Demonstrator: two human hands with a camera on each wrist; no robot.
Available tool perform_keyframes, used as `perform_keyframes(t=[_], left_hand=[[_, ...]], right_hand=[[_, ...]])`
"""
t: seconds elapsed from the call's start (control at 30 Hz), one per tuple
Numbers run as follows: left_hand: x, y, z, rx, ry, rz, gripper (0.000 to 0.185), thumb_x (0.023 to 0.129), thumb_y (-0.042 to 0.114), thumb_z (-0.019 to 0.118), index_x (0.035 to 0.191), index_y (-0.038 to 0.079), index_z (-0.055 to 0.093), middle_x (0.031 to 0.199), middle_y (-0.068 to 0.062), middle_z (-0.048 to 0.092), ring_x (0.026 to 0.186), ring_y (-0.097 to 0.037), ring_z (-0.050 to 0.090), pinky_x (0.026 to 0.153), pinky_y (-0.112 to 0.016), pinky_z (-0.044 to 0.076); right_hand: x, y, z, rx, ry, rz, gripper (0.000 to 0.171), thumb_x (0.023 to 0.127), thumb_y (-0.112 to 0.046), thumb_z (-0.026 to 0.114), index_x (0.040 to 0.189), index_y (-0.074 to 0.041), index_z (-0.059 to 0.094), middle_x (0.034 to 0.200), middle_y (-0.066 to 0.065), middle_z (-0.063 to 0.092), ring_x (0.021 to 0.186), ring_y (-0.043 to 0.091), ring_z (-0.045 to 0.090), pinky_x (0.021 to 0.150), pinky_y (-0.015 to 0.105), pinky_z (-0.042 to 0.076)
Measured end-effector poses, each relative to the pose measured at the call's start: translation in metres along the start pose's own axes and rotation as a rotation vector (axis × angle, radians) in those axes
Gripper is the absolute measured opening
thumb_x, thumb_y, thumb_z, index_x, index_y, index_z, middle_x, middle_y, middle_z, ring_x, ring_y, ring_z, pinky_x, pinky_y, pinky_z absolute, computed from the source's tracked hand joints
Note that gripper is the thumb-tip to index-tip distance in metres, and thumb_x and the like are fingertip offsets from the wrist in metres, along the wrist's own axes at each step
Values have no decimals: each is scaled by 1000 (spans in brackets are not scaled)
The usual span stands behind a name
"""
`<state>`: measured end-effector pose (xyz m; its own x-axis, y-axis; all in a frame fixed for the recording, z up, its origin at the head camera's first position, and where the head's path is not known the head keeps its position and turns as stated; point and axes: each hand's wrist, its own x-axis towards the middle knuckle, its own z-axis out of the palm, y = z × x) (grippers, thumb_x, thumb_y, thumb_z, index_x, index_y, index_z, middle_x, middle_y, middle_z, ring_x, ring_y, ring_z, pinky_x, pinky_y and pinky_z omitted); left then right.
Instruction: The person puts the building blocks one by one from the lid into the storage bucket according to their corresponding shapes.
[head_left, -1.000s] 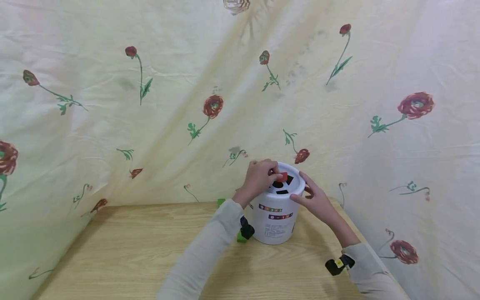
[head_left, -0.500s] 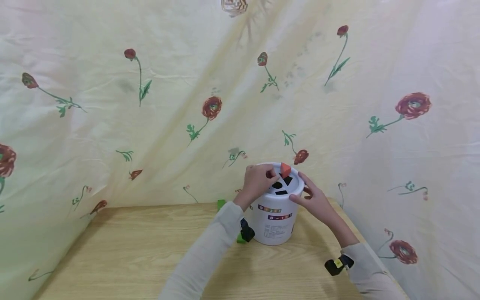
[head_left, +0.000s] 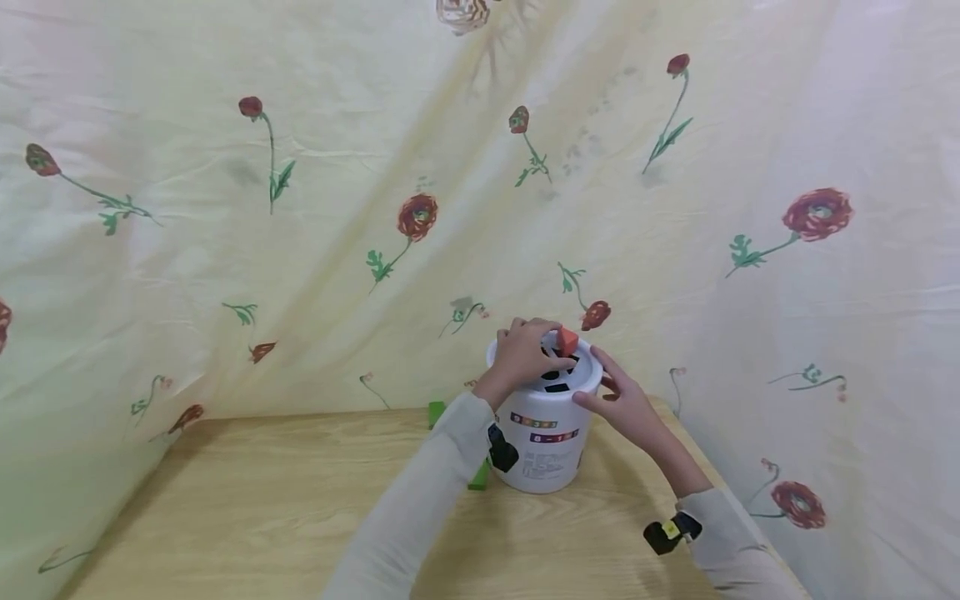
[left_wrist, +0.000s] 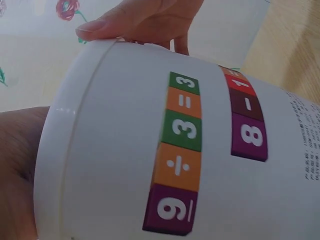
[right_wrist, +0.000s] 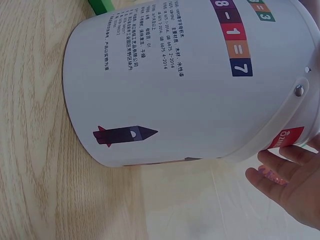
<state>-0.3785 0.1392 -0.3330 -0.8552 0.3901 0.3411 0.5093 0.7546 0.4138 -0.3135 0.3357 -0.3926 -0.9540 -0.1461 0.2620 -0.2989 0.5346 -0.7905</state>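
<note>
A white bucket [head_left: 543,442] with coloured number squares stands on the wooden table [head_left: 262,500]. Its lid [head_left: 581,379] has dark shaped holes. My left hand [head_left: 525,354] reaches over the lid and pinches a small red block [head_left: 567,339] just above the holes at the far side. My right hand [head_left: 622,404] lies against the bucket's right rim, thumb on the lid edge and fingers relaxed. The left wrist view is filled by the bucket's wall [left_wrist: 125,150], with my right hand's fingers [left_wrist: 145,20] at the rim. In the right wrist view the bucket [right_wrist: 175,90] shows beside those fingers [right_wrist: 285,185].
Two green blocks lie left of the bucket, one by the curtain [head_left: 436,412] and one at the bucket's foot [head_left: 480,477], the latter partly hidden by my left sleeve. A flowered cloth [head_left: 300,208] hangs close behind and to the right. The table's right edge runs near my right forearm.
The red block has come up from the lid's holes and now sits higher, toward the far rim, still pinched by my left hand. My right hand has stayed at the rim.
</note>
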Motion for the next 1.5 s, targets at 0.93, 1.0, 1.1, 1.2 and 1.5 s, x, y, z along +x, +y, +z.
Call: perform_keyframes(t=[0.93,1.0,1.1,1.2,1.5], left_hand=[[9,-6,-2,-101,-43,5,61,88,51,76,143,29,59,141,4,62,129,-23,45,111,-50,30],[6,-5,-3,-102,-37,12,61,88,51,76,142,30,60,140,4,63,128,-22,46,109,-48,30],[3,-3,-4,-85,-29,21,60,87,51,76,141,30,61,138,4,65,126,-21,47,107,-47,32],[0,-1,-3,-55,-23,21,59,87,53,76,141,32,61,136,4,65,124,-19,48,104,-44,33],[-5,-1,-2,-34,-18,32,60,87,53,75,141,30,61,133,1,67,117,-18,48,100,-43,33]], right_hand=[[1,2,3,-26,8,3,88,97,-35,69,165,-22,14,167,20,23,144,56,34,109,68,38],[0,1,2,-24,5,2,89,97,-34,69,165,-21,14,168,20,21,144,56,34,109,67,38],[0,-1,0,-22,6,1,89,97,-32,70,165,-21,13,168,21,21,144,56,34,108,67,39],[-1,-1,-1,-27,9,-4,88,97,-31,70,165,-21,14,167,22,23,143,55,35,108,66,40],[2,3,2,-43,9,-15,87,98,-35,68,165,-20,14,166,23,24,142,56,36,108,67,41]])
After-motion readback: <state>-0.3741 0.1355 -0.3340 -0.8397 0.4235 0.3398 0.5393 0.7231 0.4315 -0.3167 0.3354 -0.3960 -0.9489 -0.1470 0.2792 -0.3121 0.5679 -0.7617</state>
